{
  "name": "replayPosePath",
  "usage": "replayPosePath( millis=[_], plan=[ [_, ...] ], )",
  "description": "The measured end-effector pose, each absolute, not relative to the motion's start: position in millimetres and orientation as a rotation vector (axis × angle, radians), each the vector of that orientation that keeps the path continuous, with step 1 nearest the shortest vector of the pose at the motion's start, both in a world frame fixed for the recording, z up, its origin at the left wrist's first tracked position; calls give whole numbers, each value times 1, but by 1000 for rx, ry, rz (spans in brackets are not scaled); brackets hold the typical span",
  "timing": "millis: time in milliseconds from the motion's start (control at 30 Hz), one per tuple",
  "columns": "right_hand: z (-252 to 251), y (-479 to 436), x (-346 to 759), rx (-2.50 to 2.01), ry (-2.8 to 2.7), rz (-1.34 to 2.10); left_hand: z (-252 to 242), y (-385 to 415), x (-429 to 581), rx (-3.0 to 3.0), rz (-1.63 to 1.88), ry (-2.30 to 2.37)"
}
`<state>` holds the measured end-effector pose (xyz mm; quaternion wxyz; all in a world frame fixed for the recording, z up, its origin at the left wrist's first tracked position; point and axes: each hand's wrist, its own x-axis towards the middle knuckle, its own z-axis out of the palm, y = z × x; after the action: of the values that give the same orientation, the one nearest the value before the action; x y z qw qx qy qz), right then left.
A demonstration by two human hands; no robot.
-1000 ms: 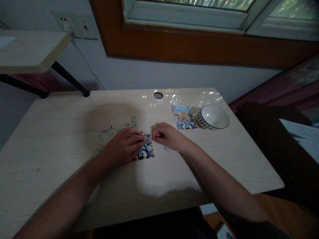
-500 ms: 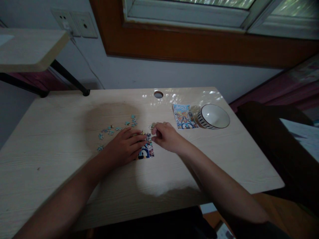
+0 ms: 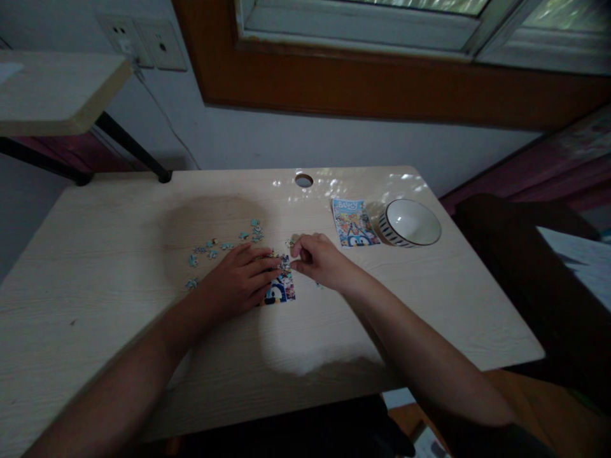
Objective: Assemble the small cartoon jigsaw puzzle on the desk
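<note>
A partly joined jigsaw puzzle (image 3: 285,289) with a blue cartoon dog lies on the table, half covered by my left hand (image 3: 248,273). That hand rests flat on it, fingers spread and pointing right. At the puzzle's upper right edge, my right hand (image 3: 312,257) has its fingers curled, thumb and forefinger close together. Whatever is between those fingertips is too small and dark to make out. One loose puzzle piece (image 3: 288,243) lies by the right forefinger. Another piece (image 3: 319,285) peeks out below the right hand. Several loose pieces (image 3: 212,248) are scattered beyond the left hand.
A picture sheet (image 3: 354,222) with the same cartoon dog lies to the right, beside a white bowl (image 3: 411,222) with dark stripes. The pale wooden table (image 3: 143,305) has a round cable hole (image 3: 304,180) at the back. A raised shelf (image 3: 62,95) stands at the left.
My right hand has shifted very slightly, and a small piece now shows below it. My left hand stays in place on the puzzle.
</note>
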<state>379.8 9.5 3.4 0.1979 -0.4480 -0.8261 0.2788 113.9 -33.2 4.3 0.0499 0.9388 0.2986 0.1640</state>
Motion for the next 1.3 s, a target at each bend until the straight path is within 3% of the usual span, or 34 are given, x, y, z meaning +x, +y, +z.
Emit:
replayPosePath(
  millis=[1300],
  plan=[
    [-1,16,381,-1118,-2328,818,2,-34,115,2852,492,892]
  ],
)
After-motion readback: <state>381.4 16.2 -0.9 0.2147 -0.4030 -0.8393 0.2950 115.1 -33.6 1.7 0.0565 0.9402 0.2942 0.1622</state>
